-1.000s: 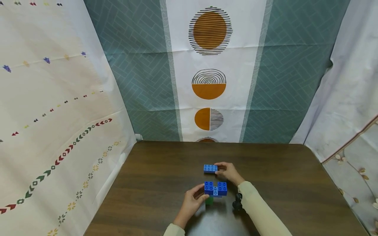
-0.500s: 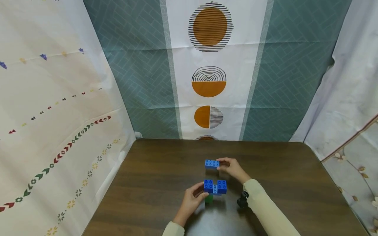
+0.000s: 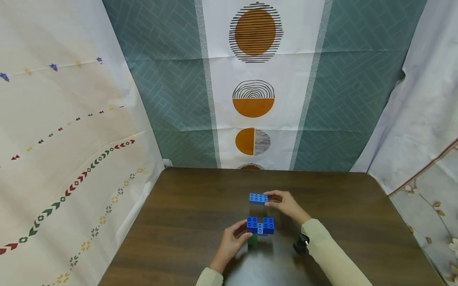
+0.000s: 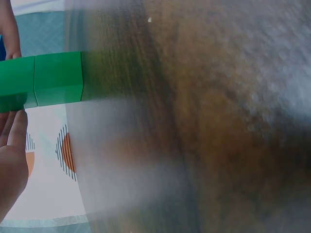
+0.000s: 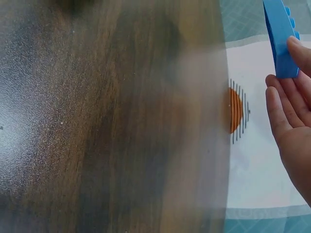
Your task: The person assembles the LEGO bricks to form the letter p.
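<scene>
My left hand (image 3: 230,243) pinches the left side of a stack of toy building bricks between thumb and fingers. On top of the stack are two dark blue bricks (image 3: 268,225) with a lighter blue brick (image 3: 260,228) between them. Below are green bricks (image 4: 58,78), seen as a column on the table in the left wrist view. Beyond the stack, my right hand (image 3: 286,204) pinches the right end of a long light blue brick (image 3: 258,198), raised off the table and apart from the stack. The right wrist view shows this brick (image 5: 282,41) between thumb and fingers.
The brown wooden table (image 3: 193,206) extends around both hands. A patterned cloth (image 3: 171,99) hangs behind its far edge, and white cloths (image 3: 71,119) hang at the sides. A dark band (image 3: 301,243) sits at the right wrist.
My right hand has moved a little away and to the right, lifting the long light blue brick further from the stack. The left hand stays on the stack; the head view has shifted slightly.
</scene>
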Tool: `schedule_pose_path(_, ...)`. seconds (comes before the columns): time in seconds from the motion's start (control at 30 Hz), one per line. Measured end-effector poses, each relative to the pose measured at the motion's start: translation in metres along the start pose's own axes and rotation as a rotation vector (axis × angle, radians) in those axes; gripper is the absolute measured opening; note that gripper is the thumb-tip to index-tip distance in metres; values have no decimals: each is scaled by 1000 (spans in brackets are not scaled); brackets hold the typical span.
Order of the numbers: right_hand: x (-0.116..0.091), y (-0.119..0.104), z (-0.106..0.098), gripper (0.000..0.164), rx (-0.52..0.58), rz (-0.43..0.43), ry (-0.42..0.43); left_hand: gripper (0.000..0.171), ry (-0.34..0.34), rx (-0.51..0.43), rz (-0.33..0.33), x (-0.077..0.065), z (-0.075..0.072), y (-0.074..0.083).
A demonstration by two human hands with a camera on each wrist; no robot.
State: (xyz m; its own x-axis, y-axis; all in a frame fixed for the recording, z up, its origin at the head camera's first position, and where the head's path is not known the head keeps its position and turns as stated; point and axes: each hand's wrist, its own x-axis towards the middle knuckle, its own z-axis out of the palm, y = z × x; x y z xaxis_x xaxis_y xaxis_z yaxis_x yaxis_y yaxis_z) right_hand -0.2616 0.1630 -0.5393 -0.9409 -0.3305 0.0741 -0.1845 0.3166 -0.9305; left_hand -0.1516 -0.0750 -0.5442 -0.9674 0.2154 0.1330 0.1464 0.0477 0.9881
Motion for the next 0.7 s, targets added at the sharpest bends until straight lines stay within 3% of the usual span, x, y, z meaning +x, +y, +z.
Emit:
schedule_pose_path(0.23,-7,-10,-4,38,-24,-35,-22,40,1,6,-32,8,-1,-30)
schedule_pose_path(0.53,-15,-21,-4,38,-29,-82,-57,37,0,7,-12,3,1,-7)
schedule_pose_path(0.7,-19,-28,-4,38,-26,-94,-54,37,3,1,-18,6,0,-20)
